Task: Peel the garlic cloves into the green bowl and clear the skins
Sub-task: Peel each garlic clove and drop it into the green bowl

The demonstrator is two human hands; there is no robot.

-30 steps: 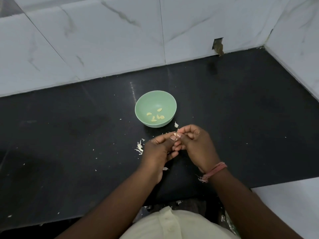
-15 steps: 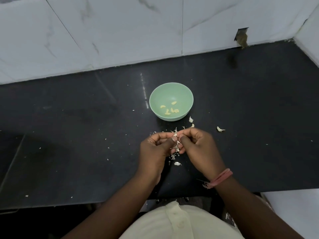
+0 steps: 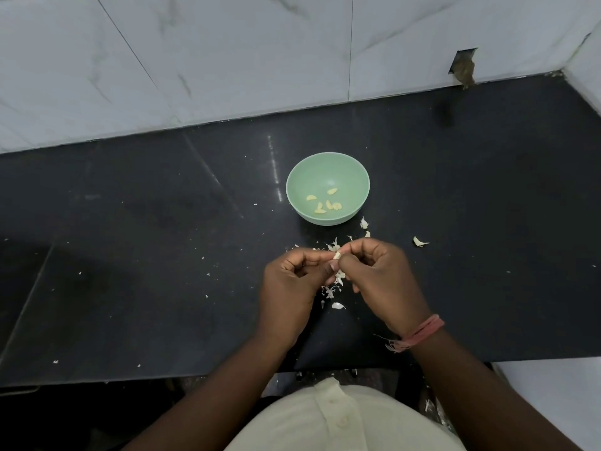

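One green bowl [image 3: 327, 170] — five peeled cloves [image 3: 324, 203] inside; two hands, one clove [image 3: 337, 255] between them.

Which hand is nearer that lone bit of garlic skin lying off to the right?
Right. The right hand sits just left of the lone skin piece; the left hand lies farther left.

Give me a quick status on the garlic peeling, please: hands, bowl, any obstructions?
Left hand and right hand both pinch one garlic clove. Green bowl holds several peeled cloves. Loose skins litter the counter; path to bowl open.
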